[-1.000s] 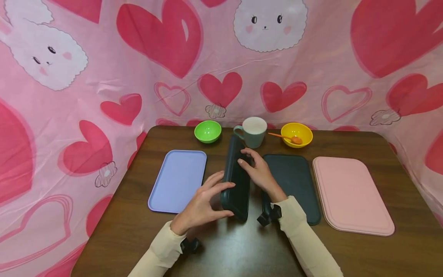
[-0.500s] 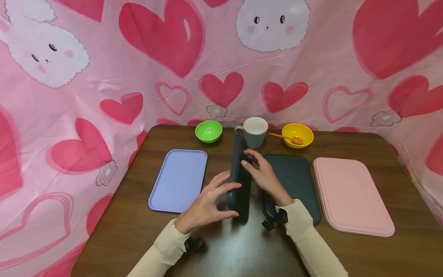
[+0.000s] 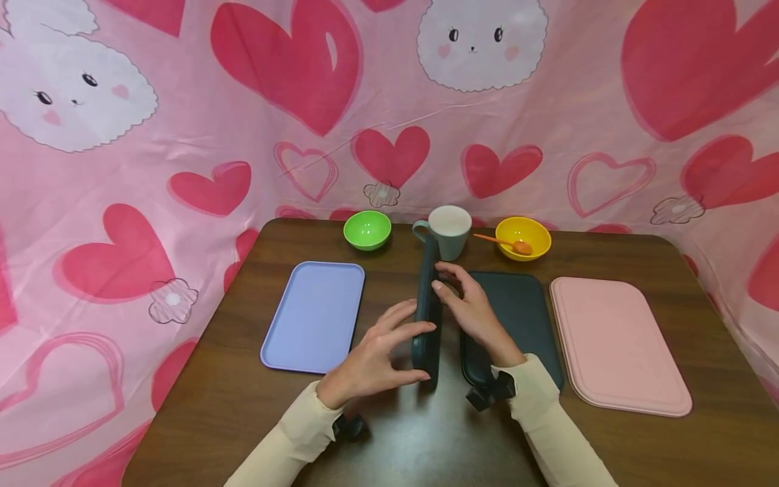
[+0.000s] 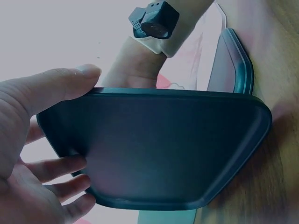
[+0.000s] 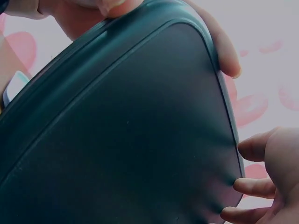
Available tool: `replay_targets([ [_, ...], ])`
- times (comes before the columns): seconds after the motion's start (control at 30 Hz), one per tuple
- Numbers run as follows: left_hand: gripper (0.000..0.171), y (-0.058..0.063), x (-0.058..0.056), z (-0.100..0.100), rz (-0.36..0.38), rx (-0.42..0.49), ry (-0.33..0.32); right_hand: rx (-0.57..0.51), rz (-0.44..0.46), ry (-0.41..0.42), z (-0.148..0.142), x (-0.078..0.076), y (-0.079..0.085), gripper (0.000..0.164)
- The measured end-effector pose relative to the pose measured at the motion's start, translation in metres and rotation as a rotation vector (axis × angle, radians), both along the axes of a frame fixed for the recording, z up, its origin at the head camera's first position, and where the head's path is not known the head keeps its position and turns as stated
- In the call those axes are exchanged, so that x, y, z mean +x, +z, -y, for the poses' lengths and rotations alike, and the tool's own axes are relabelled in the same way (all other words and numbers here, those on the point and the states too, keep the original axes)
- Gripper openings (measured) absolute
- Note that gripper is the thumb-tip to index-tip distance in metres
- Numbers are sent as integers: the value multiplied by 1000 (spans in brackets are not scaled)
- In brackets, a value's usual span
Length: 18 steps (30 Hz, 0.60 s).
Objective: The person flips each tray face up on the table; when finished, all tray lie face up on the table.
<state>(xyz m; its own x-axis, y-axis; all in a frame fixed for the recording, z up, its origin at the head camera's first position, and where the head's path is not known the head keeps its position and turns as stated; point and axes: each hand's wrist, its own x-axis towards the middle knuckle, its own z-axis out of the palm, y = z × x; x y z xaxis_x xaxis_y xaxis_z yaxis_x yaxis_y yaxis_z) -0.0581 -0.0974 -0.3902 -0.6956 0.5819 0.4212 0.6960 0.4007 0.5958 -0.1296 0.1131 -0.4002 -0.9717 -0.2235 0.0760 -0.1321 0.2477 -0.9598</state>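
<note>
A dark green tray [image 3: 427, 355] stands on its long edge at the middle of the table, between both hands. My left hand [image 3: 371, 358] grips its near end, thumb at the near edge and forefinger at the upper edge. My right hand [image 3: 477, 314] holds the far part from the right side. The left wrist view shows the raised rim and inner face of this tray [image 4: 159, 144]; the right wrist view shows its underside. A second dark green tray [image 3: 523, 311] lies flat beneath the right wrist, partly hidden by the arm.
On the left lies a lavender tray [image 3: 313, 314], on the right a pink tray [image 3: 617, 345]. Along the back stand a green bowl [image 3: 368, 230], a grey-green mug [image 3: 453, 240] right behind the held tray, and a yellow bowl [image 3: 538, 233] with an orange spoon [image 3: 521, 248] in it.
Both hands have shifted to the right with the upright tray, which has turned more edge-on to the head view. The other trays, bowls and mug stay in place.
</note>
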Motion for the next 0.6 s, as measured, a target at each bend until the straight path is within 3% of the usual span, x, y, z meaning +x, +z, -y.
replay_targets([
  [0.6, 65, 1, 0, -15, -77, -49, -38, -95, 62, 31, -13, 12, 13, 46],
])
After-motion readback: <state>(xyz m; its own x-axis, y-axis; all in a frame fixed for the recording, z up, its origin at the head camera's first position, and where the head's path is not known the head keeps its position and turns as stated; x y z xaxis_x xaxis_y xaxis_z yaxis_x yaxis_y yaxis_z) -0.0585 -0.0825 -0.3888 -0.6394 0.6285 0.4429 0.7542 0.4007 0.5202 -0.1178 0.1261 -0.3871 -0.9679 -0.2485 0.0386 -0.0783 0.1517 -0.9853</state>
